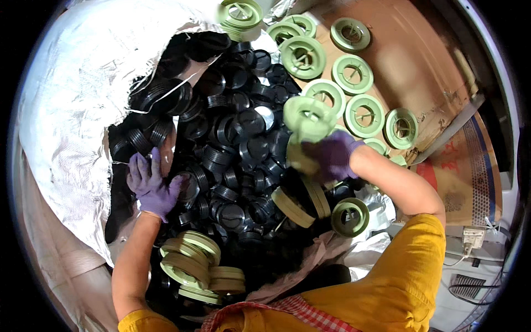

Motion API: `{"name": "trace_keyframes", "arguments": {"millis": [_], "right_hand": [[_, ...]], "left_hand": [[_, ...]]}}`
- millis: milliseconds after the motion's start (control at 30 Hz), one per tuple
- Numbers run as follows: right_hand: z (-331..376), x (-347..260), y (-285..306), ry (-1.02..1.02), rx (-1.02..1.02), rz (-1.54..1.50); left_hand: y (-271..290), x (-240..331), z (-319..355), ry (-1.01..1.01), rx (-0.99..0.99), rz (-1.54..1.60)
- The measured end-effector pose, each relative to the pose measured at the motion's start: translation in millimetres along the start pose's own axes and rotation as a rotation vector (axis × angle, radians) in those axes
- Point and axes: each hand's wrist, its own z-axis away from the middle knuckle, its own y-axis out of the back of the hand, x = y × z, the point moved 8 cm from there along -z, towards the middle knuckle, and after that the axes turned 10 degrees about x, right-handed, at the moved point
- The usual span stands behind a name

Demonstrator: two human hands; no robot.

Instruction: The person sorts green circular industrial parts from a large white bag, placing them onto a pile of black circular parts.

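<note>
My left hand (152,185), in a purple glove, rests with fingers spread on the black threaded plastic caps (257,149) near the white woven sack's opening. Nothing is in its grasp. On the right, my purple-gloved right hand (334,157) is closed on a pale green plastic ring (310,116), which is smeared by motion; part of the hold is hidden, and I cannot tell how many rings it has. Just below that hand, more green rings (296,207) stand on edge among the caps. A single green ring (350,217) lies to their right.
The white woven sack (72,94) spreads along the left side. Green rings (362,116) lie on brown cardboard (395,61) at the upper right, with a stack (240,14) at the top. Several more rings (191,257) sit near my body. A plug (473,238) is at the right.
</note>
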Motion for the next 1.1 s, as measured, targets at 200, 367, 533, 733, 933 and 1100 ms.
{"name": "trace_keyframes", "arguments": {"millis": [200,367,533,733,933,1100], "right_hand": [[-35,91,96,-0.14,0.431,-1.142],[-130,156,108,-0.462,0.943,-0.345],[-217,195,110,-0.533,1.082,0.072],[-242,198,74,-0.641,0.71,0.334],[-155,175,36,-0.439,0.339,0.087],[-62,103,-18,-0.106,-0.019,-0.225]], "left_hand": [[-1,-7,6,0.011,-0.03,-0.049],[-6,-4,7,0.007,-0.025,-0.077],[-12,-12,17,-0.001,-0.134,-0.138],[-16,-10,24,-0.122,0.032,-0.103],[-25,-10,29,-0.093,-0.016,-0.117],[-22,-8,25,-0.105,0.069,-0.102]]}}
